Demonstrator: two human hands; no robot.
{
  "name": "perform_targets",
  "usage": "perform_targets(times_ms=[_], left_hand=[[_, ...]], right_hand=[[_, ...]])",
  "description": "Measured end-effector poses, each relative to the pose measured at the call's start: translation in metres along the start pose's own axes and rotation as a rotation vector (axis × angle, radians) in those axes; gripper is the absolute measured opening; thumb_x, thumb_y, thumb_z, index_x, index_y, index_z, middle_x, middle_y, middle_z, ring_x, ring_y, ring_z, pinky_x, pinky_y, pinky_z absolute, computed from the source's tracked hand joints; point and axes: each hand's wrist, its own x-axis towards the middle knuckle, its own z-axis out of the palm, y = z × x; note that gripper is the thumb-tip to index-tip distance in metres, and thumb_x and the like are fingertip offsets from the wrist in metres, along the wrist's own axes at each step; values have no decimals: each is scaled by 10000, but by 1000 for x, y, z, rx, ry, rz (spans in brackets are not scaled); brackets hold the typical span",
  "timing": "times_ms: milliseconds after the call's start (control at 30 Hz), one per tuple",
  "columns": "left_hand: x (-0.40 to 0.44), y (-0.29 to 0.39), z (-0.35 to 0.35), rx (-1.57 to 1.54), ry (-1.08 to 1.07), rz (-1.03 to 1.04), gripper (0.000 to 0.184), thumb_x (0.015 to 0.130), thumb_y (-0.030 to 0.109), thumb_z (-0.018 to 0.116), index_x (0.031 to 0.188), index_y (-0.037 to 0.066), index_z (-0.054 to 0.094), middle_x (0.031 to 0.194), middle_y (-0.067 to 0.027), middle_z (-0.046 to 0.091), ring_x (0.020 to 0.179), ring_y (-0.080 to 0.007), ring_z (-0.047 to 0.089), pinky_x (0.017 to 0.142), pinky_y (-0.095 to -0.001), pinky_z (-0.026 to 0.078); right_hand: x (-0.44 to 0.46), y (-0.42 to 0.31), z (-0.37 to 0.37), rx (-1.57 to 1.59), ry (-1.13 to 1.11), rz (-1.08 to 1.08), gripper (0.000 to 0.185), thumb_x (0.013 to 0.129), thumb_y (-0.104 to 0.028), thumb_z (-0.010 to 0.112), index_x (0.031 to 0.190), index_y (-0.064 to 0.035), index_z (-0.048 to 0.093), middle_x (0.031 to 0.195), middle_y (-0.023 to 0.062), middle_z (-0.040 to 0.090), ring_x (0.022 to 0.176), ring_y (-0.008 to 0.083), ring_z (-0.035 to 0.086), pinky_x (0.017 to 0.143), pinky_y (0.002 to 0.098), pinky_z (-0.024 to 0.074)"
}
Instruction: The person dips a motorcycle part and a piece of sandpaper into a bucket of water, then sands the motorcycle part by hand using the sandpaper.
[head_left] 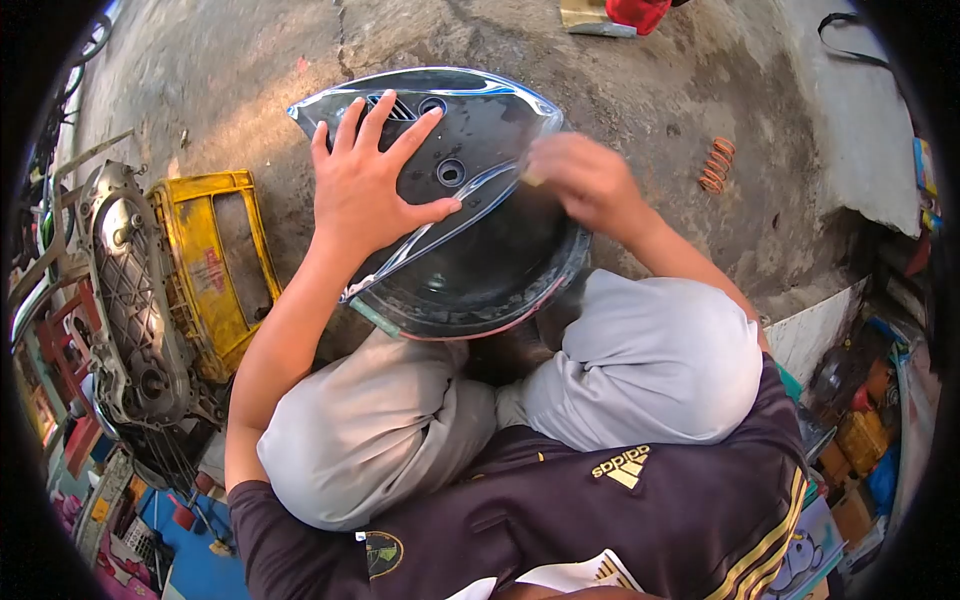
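A dark plastic motorcycle body panel [478,130] with shiny blue-white edges rests across a round black basin [450,275] between my knees. It has two round holes and small wet spots. My left hand [368,180] lies on the panel's left part, fingers spread wide. At the panel's right edge, my right hand [585,182] is curled and smeared by motion. A small yellowish bit shows at its fingertips, too blurred to name. Dark, glossy liquid seems to fill the basin's near part.
An orange coil spring [717,165] lies on the concrete floor [640,100] to the right. On the left stand a yellow plastic crate [205,183] and a metal engine casing [130,260]. A red object [638,12] sits at the far edge. Clutter fills the lower right.
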Motion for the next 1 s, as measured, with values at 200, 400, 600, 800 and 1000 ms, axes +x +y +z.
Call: perform_targets(times_ms=[200,400,600,800,1000], left_hand=[[1,-2,1,-16,8,14,1001,684,750,893,1589,442,599,1668,-118,510,1534,-422,465,1216,-734,316],[1,-2,2,-20,22,30,994,679,740,900,1579,431,614,1670,-117,508,1527,-417,466,1215,-732,314],[2,0,-1,12,13,36,1003,688,752,887,1584,385,629,1666,-137,531,1527,-424,484,1218,-687,337],[2,2,-2,24,-4,23,1012,685,755,887,1588,381,627,1666,-145,529,1530,-418,480,1226,-678,332],[2,2,-3,36,-14,17,1006,688,751,886,1587,381,628,1666,-147,530,1539,-419,472,1227,-679,328]], right_hand=[[-2,18,-2,4,136,129,297,860,41,818,1133,-59,753,1190,132,779,1169,345,759,979,435,629],[0,18,-5,30,131,172,308,835,95,773,1116,-31,769,1183,146,791,1181,348,764,1008,439,625],[-1,12,0,46,40,-3,286,845,51,821,1106,-50,763,1149,146,790,1104,359,774,936,431,640],[2,-3,-1,25,37,-23,280,854,40,823,1111,-53,763,1154,139,793,1114,357,775,941,428,640],[3,13,-3,-15,180,138,231,883,4,834,1095,-43,756,1149,128,793,1107,341,772,936,431,636]])
